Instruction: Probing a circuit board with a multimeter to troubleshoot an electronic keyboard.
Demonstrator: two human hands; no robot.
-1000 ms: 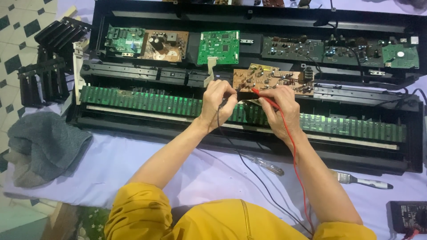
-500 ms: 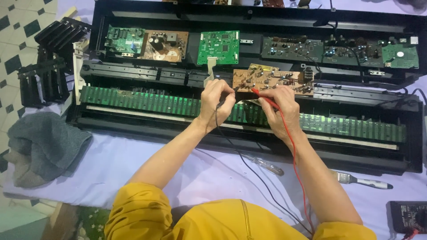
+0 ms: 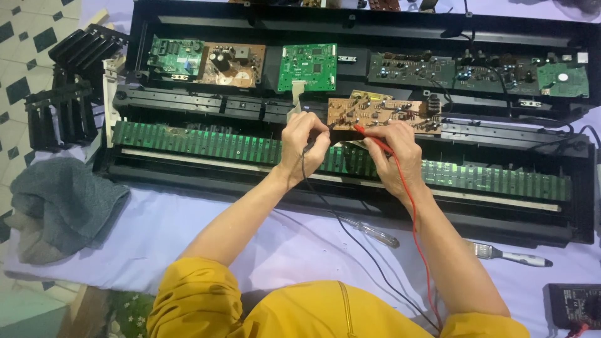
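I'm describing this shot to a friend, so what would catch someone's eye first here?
First, the long black opened keyboard case spanning the lavender cloth, with a green strip of contacts along its front and several circuit boards in its back half. At its middle, the left hand holds a black-wired probe and the right hand a red-wired probe, both tips at the small brown circuit board. A crumpled grey towel lies far left.

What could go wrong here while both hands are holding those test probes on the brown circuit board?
The black probe in the left hand and the red probe in the right hand meet the brown circuit board close together, so a slip might bridge neighbouring parts. The red lead and black lead trail past the forearms and could snag. The loose screwdriver might get nudged.
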